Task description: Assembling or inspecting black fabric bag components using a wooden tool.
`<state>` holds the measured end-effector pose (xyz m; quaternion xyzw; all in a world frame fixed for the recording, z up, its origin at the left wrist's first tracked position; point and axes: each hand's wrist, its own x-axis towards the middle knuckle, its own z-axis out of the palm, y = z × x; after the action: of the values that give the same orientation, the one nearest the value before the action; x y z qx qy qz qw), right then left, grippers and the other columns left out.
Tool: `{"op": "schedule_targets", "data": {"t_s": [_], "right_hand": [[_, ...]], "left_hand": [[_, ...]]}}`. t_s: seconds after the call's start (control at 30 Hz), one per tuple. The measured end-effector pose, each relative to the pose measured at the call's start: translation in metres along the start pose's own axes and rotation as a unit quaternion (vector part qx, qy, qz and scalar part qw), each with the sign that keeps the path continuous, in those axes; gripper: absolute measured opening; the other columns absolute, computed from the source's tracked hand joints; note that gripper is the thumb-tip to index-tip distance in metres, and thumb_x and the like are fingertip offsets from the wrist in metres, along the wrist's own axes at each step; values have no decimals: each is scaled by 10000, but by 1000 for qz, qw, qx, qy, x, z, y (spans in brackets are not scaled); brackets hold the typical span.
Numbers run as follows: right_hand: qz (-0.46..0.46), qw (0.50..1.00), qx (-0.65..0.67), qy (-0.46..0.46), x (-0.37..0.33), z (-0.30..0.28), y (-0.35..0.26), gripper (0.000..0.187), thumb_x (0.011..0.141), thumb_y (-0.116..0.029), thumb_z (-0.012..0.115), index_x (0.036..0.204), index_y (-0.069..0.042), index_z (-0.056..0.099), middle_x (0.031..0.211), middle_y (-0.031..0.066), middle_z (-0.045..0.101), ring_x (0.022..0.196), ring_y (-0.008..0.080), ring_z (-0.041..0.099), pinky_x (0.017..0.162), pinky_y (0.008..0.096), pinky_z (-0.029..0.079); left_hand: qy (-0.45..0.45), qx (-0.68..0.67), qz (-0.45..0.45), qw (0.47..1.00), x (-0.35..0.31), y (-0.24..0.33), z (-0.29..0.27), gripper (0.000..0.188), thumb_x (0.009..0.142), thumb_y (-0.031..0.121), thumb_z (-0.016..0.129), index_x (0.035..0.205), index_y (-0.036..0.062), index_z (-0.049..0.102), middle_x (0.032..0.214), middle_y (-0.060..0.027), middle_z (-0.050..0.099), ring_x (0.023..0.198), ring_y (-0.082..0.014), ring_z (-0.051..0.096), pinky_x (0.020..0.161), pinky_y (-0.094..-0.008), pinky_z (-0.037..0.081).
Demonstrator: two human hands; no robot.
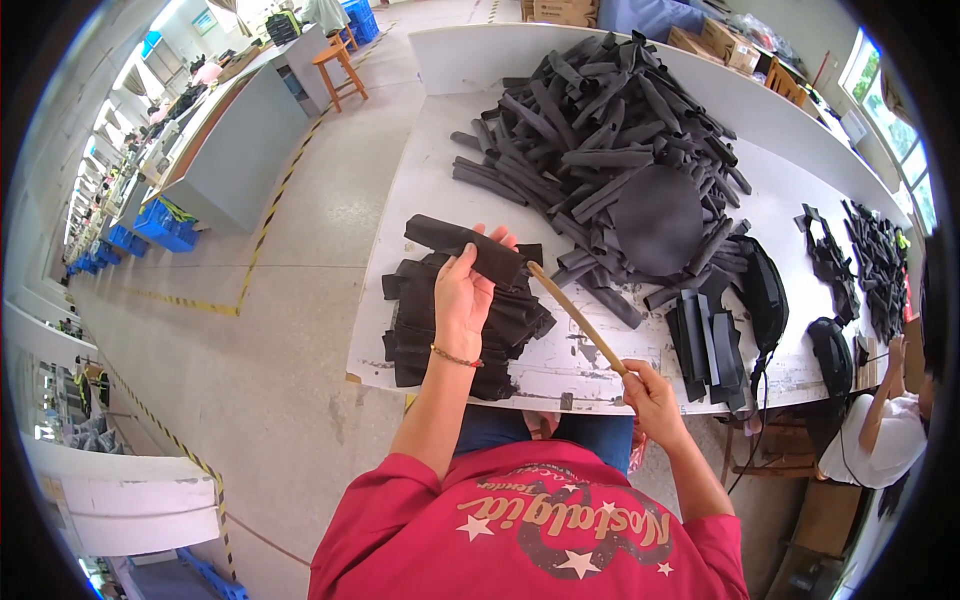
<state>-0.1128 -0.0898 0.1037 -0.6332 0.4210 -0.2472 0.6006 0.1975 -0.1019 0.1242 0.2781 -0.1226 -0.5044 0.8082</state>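
My left hand (466,295) grips a black fabric strip (433,234), thumb on top and fingers behind it. Beneath that hand lies a stack of flat black strips (412,325) at the table's near left. In my right hand (652,402) is a thin wooden stick (585,325), pointing up and left. Its tip is at the right end of the held strip; whether it goes inside cannot be made out. Beyond my hands rises a large heap of black tube-shaped pieces (560,110), with a round black disc (660,220) leaning on its near side.
Right of the heap, several flat black pieces (705,345) lie near the front edge of the white table (560,385), beside a black pouch (765,290). A low white board (460,55) borders the back. Another person (875,440) works at the right.
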Motion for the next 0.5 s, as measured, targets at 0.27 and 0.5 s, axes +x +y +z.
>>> {"op": "schedule_targets", "data": {"t_s": [0.27, 0.5], "right_hand": [[8, 999, -40, -4, 5, 2, -3, 244, 963, -101, 458, 1185, -13, 504, 665, -36, 423, 584, 42, 364, 508, 205, 300], [-73, 997, -7, 31, 45, 54, -3, 324, 952, -28, 404, 1272, -66, 437, 737, 3, 502, 636, 53, 429, 573, 206, 370]], "left_hand": [[-57, 42, -47, 996, -14, -13, 14, 355, 982, 116, 369, 1285, -67, 403, 1219, -252, 531, 1110, -353, 557, 977, -447, 461], [-76, 113, -177, 975, -78, -87, -7, 385, 966, 182, 459, 1283, -37, 449, 1268, -172, 515, 1139, -277, 535, 936, -406, 463]]}}
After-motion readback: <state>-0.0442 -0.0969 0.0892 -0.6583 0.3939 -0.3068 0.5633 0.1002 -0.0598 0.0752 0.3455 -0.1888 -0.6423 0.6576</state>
